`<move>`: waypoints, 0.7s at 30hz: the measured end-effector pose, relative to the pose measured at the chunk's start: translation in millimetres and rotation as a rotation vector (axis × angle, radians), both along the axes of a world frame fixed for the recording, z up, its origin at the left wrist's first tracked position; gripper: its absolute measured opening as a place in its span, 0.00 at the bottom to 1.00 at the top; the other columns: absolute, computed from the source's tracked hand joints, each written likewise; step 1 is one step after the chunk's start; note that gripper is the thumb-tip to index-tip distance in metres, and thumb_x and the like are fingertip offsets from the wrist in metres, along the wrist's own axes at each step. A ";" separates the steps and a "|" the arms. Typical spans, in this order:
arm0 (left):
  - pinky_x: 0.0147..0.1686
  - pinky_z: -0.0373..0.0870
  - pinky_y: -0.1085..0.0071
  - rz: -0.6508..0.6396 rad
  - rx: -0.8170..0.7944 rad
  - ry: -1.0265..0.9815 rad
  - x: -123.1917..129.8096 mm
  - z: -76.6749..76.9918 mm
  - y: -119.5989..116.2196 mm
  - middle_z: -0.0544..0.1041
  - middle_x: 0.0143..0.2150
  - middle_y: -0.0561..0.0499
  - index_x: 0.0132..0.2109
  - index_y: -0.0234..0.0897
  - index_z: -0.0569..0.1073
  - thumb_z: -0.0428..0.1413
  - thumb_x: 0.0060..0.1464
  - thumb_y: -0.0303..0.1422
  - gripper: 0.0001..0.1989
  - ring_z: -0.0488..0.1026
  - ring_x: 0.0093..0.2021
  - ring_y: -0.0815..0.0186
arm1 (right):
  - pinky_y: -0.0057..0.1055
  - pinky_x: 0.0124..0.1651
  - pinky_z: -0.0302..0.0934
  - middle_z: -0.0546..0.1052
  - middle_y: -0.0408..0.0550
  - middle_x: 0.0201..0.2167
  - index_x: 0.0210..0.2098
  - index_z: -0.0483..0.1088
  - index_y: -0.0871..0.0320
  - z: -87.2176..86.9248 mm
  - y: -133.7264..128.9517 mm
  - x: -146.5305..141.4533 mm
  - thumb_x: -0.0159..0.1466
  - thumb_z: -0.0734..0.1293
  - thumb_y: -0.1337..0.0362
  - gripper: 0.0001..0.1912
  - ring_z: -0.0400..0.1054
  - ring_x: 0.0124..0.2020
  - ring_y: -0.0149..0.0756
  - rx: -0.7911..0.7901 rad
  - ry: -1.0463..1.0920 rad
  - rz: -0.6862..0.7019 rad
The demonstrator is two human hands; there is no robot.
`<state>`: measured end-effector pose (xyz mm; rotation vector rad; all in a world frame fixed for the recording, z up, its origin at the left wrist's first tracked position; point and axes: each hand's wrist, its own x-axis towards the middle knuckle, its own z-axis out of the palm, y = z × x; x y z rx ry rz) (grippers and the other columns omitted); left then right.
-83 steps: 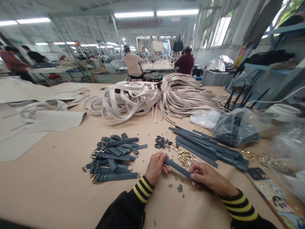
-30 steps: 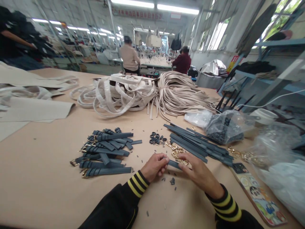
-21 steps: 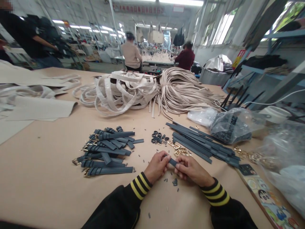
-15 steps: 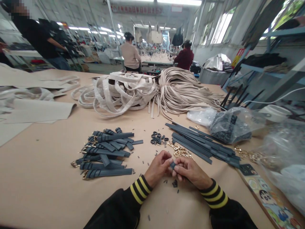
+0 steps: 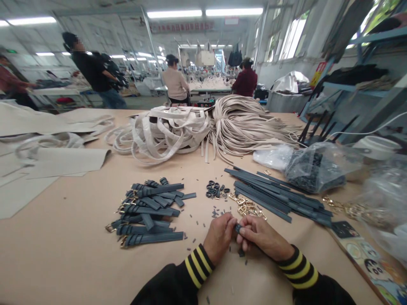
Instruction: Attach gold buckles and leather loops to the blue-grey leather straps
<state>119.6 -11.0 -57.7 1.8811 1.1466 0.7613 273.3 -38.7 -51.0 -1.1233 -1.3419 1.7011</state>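
My left hand (image 5: 220,235) and my right hand (image 5: 265,238) meet over the near part of the table. Both are closed, pinching a small dark blue strap piece (image 5: 238,228) between the fingertips; most of it is covered. Just beyond my hands lie gold buckles (image 5: 248,208) and a cluster of dark strap loops (image 5: 216,189). Dark blue buckle straps (image 5: 154,209) are piled to the left. Long dark blue strips (image 5: 273,192) lie in a bundle to the right. Tiny dark bits are scattered around my hands.
Beige straps (image 5: 171,131) and a tied bundle of beige strips (image 5: 244,123) fill the table's back. Beige sheets (image 5: 63,163) lie left. Plastic bags (image 5: 318,165), a white tub (image 5: 377,146) and a printed board (image 5: 365,254) are right. Several people work beyond.
The view has tilted up and turned left, so the table things sit lower and further right. My hands stay together on the small strap piece, with the left hand's fingers more curled.
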 end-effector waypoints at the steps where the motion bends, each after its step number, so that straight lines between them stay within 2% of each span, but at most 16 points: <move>1: 0.26 0.58 0.75 0.000 0.016 0.010 -1.0 -0.2 1.0 0.66 0.21 0.54 0.27 0.35 0.65 0.42 0.57 0.33 0.13 0.63 0.24 0.69 | 0.21 0.22 0.57 0.73 0.44 0.24 0.30 0.58 0.60 0.9 -0.2 1.2 0.59 0.61 0.58 0.10 0.64 0.18 0.24 -0.002 -0.024 0.015; 5: 0.33 0.61 0.72 0.062 0.177 0.065 -14.7 2.5 13.4 0.68 0.29 0.50 0.33 0.35 0.65 0.42 0.55 0.29 0.08 0.65 0.31 0.66 | 0.17 0.14 0.44 0.67 0.37 0.17 0.27 0.57 0.58 6.7 1.5 9.7 0.59 0.59 0.61 0.08 0.52 0.12 0.20 -0.015 -0.215 -0.040; 9: 0.40 0.61 0.69 0.167 0.360 0.215 -36.9 7.4 41.1 0.68 0.36 0.47 0.37 0.35 0.66 0.43 0.54 0.27 0.08 0.65 0.39 0.64 | 0.18 0.13 0.44 0.60 0.35 0.14 0.24 0.57 0.58 11.3 4.7 14.2 0.61 0.57 0.57 0.13 0.49 0.12 0.21 0.003 -0.293 -0.093; 14: 0.41 0.61 0.66 0.139 0.283 0.613 -44.4 8.9 70.8 0.68 0.36 0.46 0.38 0.36 0.67 0.44 0.53 0.27 0.08 0.65 0.40 0.61 | 0.19 0.12 0.42 0.58 0.35 0.15 0.26 0.59 0.58 9.1 1.1 8.5 0.61 0.55 0.51 0.17 0.47 0.12 0.21 0.052 -0.294 -0.029; 18: 0.35 0.62 0.71 0.151 0.278 0.680 -42.5 8.8 79.7 0.70 0.33 0.48 0.36 0.36 0.68 0.48 0.50 0.28 0.06 0.67 0.36 0.63 | 0.20 0.13 0.43 0.58 0.36 0.16 0.22 0.57 0.57 0.8 -1.8 5.8 0.60 0.55 0.48 0.20 0.47 0.12 0.22 0.080 -0.330 -0.016; 21: 0.34 0.62 0.72 0.173 0.288 0.683 -44.2 9.5 77.2 0.70 0.33 0.49 0.36 0.37 0.68 0.49 0.50 0.31 0.06 0.68 0.35 0.64 | 0.20 0.14 0.46 0.61 0.38 0.16 0.21 0.58 0.58 -1.3 -2.5 4.1 0.59 0.55 0.46 0.22 0.51 0.13 0.23 0.079 -0.362 -0.014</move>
